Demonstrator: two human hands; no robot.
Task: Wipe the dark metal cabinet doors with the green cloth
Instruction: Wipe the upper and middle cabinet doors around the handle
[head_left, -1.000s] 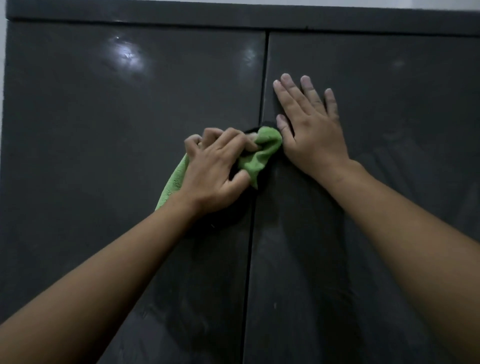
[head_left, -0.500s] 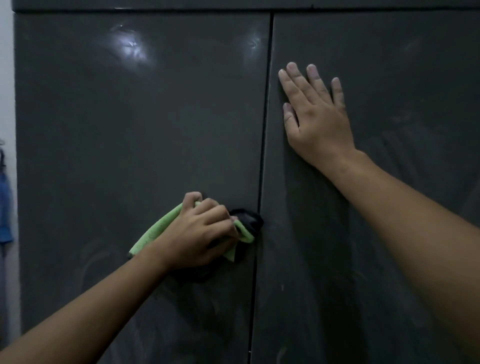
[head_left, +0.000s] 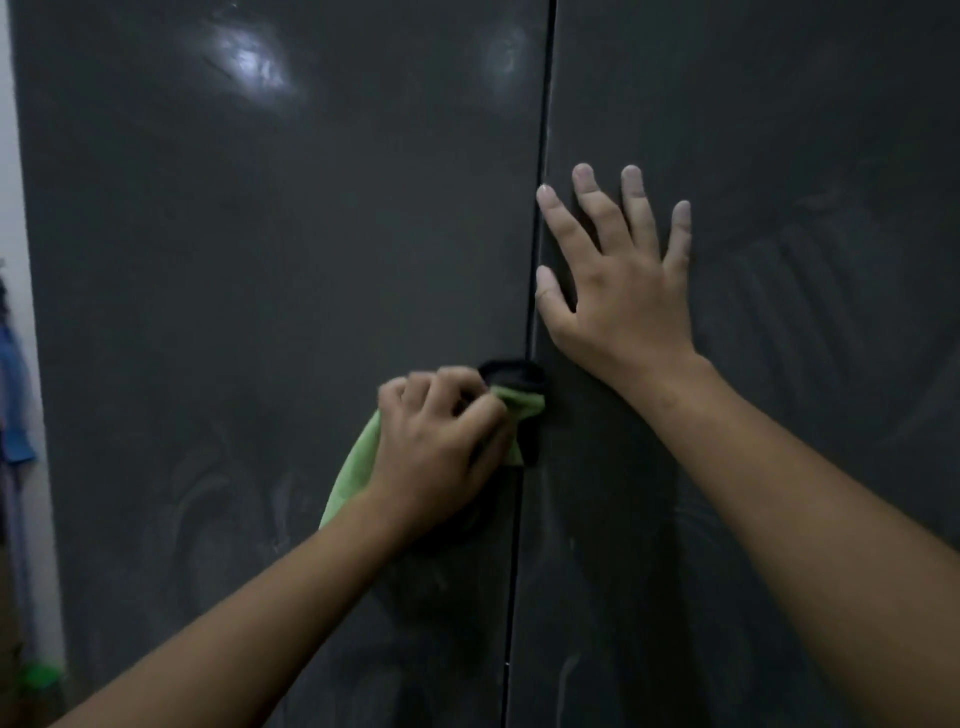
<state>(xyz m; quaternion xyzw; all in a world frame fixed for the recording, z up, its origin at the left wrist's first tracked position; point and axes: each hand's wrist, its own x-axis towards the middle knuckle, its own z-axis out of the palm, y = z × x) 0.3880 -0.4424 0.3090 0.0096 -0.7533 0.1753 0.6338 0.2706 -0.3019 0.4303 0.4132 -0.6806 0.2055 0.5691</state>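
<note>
The left hand (head_left: 436, 447) is curled in a fist round the green cloth (head_left: 358, 467), which is bunched and crumpled, and presses it to the left cabinet door (head_left: 260, 260) just beside the centre seam. One end of the cloth trails past the wrist; the other pokes out by a black patch (head_left: 511, 371), possibly a handle recess. The right hand (head_left: 618, 291) lies flat, fingers spread, on the right cabinet door (head_left: 779, 104). Both dark doors are glossy and smeared.

Green cloth (head_left: 353, 467); dk grey doors (head_left: 260, 260).
</note>
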